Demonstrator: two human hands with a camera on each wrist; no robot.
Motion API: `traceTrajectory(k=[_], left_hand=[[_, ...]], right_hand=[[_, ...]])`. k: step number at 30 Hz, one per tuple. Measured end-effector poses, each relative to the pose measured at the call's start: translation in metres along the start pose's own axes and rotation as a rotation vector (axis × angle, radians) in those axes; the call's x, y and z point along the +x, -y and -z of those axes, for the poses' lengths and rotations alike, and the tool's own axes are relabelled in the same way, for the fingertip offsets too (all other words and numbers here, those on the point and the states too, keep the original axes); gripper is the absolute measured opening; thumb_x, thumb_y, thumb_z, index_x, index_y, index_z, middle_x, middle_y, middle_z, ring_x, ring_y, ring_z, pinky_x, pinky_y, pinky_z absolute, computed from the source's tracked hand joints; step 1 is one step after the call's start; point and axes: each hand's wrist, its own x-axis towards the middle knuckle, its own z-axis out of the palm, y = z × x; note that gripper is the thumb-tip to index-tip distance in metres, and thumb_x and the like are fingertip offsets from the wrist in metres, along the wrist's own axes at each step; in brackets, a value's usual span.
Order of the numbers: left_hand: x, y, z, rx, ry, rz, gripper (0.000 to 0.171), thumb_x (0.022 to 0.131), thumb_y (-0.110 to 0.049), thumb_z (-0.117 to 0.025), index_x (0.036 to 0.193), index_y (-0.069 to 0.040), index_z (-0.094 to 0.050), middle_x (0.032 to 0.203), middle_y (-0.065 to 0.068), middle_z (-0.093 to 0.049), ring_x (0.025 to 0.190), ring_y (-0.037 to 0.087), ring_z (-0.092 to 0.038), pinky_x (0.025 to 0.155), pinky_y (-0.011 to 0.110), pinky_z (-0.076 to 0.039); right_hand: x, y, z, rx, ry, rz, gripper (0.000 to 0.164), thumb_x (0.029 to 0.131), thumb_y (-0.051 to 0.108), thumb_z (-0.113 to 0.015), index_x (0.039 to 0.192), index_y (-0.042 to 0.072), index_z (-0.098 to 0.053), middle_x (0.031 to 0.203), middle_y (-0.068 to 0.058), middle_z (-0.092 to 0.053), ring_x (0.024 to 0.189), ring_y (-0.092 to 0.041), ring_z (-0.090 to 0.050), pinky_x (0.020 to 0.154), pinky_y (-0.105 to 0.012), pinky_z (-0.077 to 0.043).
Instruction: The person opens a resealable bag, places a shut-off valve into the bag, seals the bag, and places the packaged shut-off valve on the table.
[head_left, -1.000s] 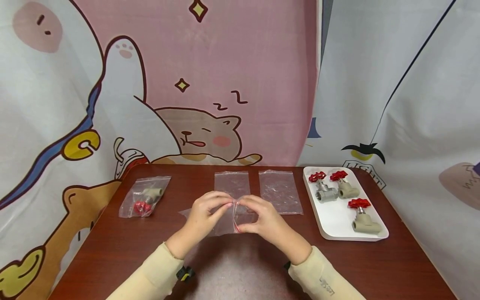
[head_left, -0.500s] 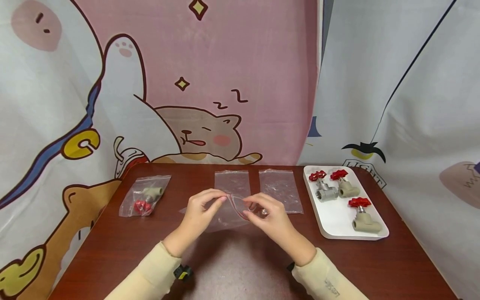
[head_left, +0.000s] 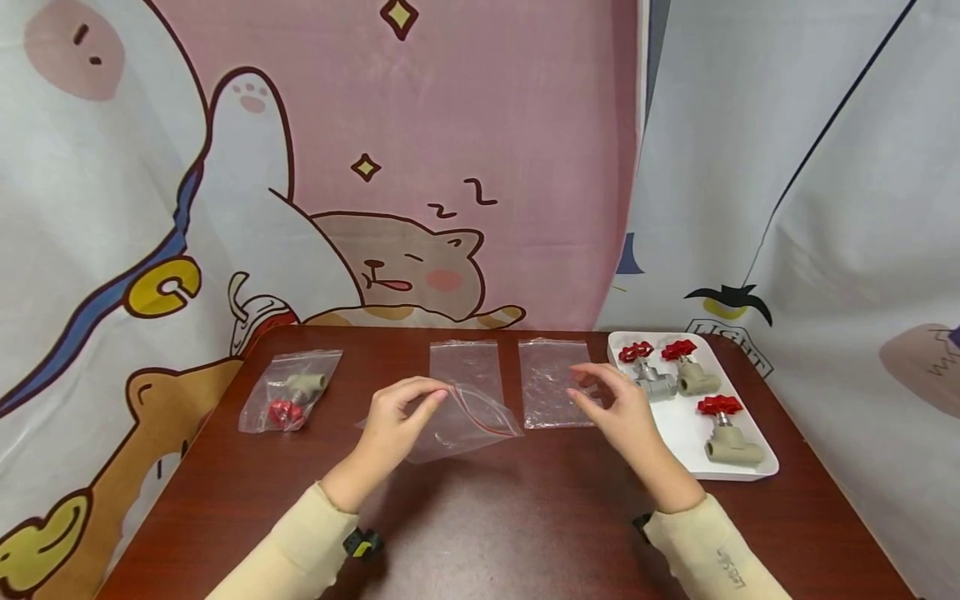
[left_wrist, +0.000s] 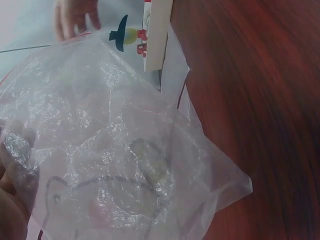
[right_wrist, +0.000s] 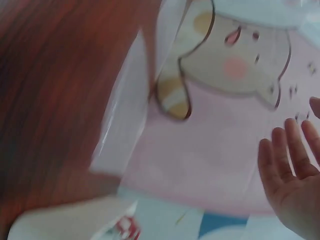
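Note:
My left hand (head_left: pixel 398 417) pinches the rim of a clear zip bag (head_left: pixel 461 429) between thumb and fingers. The bag's red-lined mouth gapes toward the right, and its body looks flat with nothing inside. In the left wrist view the same bag (left_wrist: pixel 105 145) fills much of the picture. Over the right-hand flat zip bag (head_left: pixel 551 400), beside the white tray (head_left: pixel 660 450), my right hand (head_left: pixel 622 408) has its fingers spread and holds nothing. The right wrist view also shows that hand (right_wrist: pixel 295 175) with fingers extended. In the tray lie a metal valve (head_left: pixel 652 382) and two beige valves (head_left: pixel 729 446) with red handwheels.
Another flat zip bag (head_left: pixel 465 365) lies at the back middle of the brown table (head_left: pixel 480 533). At the left sits a zip bag (head_left: pixel 258 408) with a beige, red-wheeled valve (head_left: pixel 306 386) inside. A printed cloth (head_left: pixel 525 167) hangs behind the table.
My right hand has let go of the bag's mouth and moved right toward the tray. The left hand still pinches the bag, whose mouth has opened wider.

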Motion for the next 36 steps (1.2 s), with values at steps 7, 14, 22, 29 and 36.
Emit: traceTrajectory(k=[7, 14, 22, 29, 36], left_hand=[[-0.001, 0.001, 0.001, 0.003, -0.003, 0.022, 0.011, 0.081, 0.008, -0.067, 0.089, 0.002, -0.070, 0.084, 0.011, -0.070, 0.077, 0.015, -0.064, 0.069, 0.014, -0.048], [-0.007, 0.023, -0.003, -0.005, -0.004, 0.037, 0.014, 0.081, 0.007, -0.068, 0.091, -0.003, -0.071, 0.085, 0.009, -0.070, 0.079, 0.010, -0.063, 0.068, 0.015, -0.048], [-0.010, 0.035, -0.004, -0.025, 0.003, 0.040, 0.009, 0.087, -0.009, -0.067, 0.094, -0.010, -0.072, 0.087, 0.008, -0.071, 0.081, 0.010, -0.064, 0.071, 0.017, -0.049], [-0.010, 0.034, -0.005, -0.014, 0.003, 0.049, 0.010, 0.086, -0.005, -0.068, 0.093, -0.008, -0.072, 0.087, 0.008, -0.071, 0.081, 0.010, -0.064, 0.071, 0.015, -0.049], [-0.004, 0.014, -0.003, -0.001, -0.004, 0.043, 0.013, 0.081, 0.007, -0.067, 0.090, -0.002, -0.071, 0.084, 0.010, -0.070, 0.078, 0.013, -0.063, 0.069, 0.014, -0.048]], right_hand=[[-0.004, -0.066, 0.042, -0.081, 0.040, -0.226, 0.035, 0.086, 0.015, -0.070, 0.118, 0.004, -0.061, 0.101, -0.017, -0.067, 0.085, 0.008, -0.056, 0.071, -0.006, -0.045], [-0.011, -0.097, 0.082, -0.203, 0.051, -0.419, 0.041, 0.091, 0.028, -0.064, 0.122, 0.003, -0.058, 0.108, -0.020, -0.064, 0.078, 0.017, -0.047, 0.064, -0.013, -0.042], [-0.023, -0.120, 0.119, -0.361, 0.160, -0.700, 0.060, 0.095, 0.044, -0.049, 0.134, -0.002, -0.045, 0.122, -0.029, -0.053, 0.100, -0.036, -0.052, 0.076, -0.045, -0.043], [-0.034, -0.137, 0.133, -0.429, 0.217, -0.869, 0.066, 0.095, 0.045, -0.047, 0.134, -0.008, -0.038, 0.126, -0.036, -0.042, 0.107, -0.048, -0.041, 0.080, -0.056, -0.042], [-0.039, -0.148, 0.133, -0.491, 0.259, -0.878, 0.061, 0.095, 0.039, -0.048, 0.129, -0.010, -0.040, 0.122, -0.037, -0.045, 0.107, -0.049, -0.042, 0.082, -0.057, -0.043]])
